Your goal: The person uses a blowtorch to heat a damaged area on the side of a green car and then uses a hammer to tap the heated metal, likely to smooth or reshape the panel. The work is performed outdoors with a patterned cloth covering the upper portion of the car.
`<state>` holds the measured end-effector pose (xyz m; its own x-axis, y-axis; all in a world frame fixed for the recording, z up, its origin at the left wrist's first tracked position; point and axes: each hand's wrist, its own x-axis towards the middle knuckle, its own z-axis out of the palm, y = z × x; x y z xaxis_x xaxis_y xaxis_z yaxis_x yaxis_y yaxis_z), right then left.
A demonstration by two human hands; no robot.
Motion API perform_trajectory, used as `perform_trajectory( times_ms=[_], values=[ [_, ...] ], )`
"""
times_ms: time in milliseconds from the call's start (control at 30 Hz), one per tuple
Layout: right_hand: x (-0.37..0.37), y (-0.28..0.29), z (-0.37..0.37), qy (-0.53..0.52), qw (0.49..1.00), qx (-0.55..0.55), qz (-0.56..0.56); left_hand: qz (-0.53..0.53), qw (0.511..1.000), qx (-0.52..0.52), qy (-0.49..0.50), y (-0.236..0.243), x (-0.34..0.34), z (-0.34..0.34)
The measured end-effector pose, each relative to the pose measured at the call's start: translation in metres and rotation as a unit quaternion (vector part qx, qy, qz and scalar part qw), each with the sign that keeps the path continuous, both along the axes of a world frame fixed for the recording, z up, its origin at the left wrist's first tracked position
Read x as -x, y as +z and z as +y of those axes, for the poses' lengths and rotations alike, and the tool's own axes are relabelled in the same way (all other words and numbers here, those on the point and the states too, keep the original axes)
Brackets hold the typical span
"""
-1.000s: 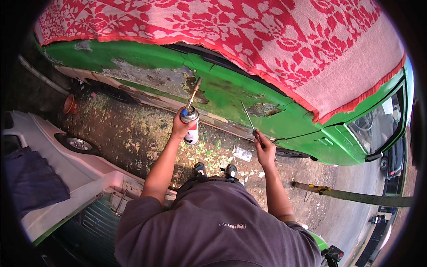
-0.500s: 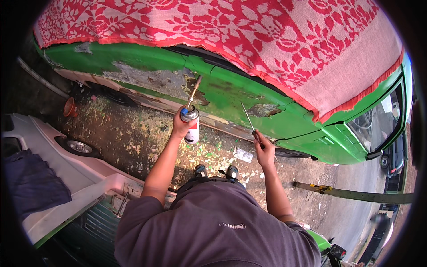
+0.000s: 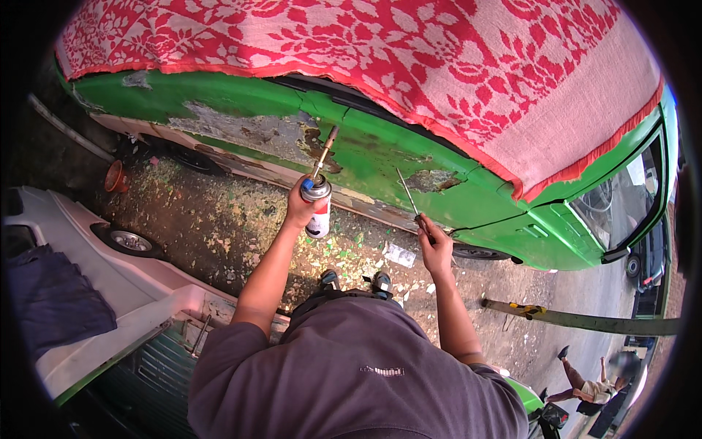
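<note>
My left hand (image 3: 298,208) is closed around a gas blowtorch (image 3: 319,219), a white and red can with a blue knob and a metal nozzle tube. The nozzle points up and away, toward the side of a green vehicle (image 3: 365,150); no flame can be made out. In my right hand (image 3: 437,247) is a slim metal scraping tool (image 3: 406,190) with a dark handle. Its tip reaches beside a peeled patch (image 3: 433,181) on the panel; whether it touches, I cannot tell. A larger bare grey and rusty patch (image 3: 241,130) spreads to the left.
A red and pink floral blanket (image 3: 351,44) drapes over the vehicle's top. Paint flakes litter the ground (image 3: 219,212). A pale vehicle (image 3: 124,263) with dark cloth stands at left, an orange pot (image 3: 115,177) beyond it. A long beam (image 3: 585,319) lies right. Another person (image 3: 596,388) walks at lower right.
The blowtorch and my left hand have shifted slightly to the right. My right hand and the scraping tool look still. A walking person has come into view at the lower right.
</note>
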<state>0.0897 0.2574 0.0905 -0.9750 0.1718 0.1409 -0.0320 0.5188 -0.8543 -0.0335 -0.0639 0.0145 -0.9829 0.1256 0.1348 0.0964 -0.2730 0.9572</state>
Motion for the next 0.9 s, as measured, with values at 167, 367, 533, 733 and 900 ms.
perform_trajectory(
  times_ms=[167, 367, 533, 733, 900],
  values=[
    [0.002, 0.001, 0.004, -0.001, 1.000, -0.001, -0.010, -0.009, 1.000, 0.016, 0.012, -0.002, -0.003, 0.004],
    [0.003, -0.001, 0.008, 0.000, 1.000, -0.002, 0.010, -0.003, 1.000, -0.003, -0.004, -0.003, -0.009, 0.018],
    [0.001, 0.001, 0.016, 0.006, 1.000, -0.023, 0.019, -0.011, 1.000, 0.007, -0.012, 0.001, -0.016, 0.025],
    [-0.005, 0.001, 0.028, -0.002, 1.000, -0.025, 0.016, -0.012, 1.000, 0.017, -0.016, 0.001, -0.020, 0.042],
    [-0.010, 0.002, 0.043, -0.009, 1.000, -0.012, 0.019, 0.001, 0.999, 0.029, -0.032, -0.001, -0.022, 0.059]
  ],
)
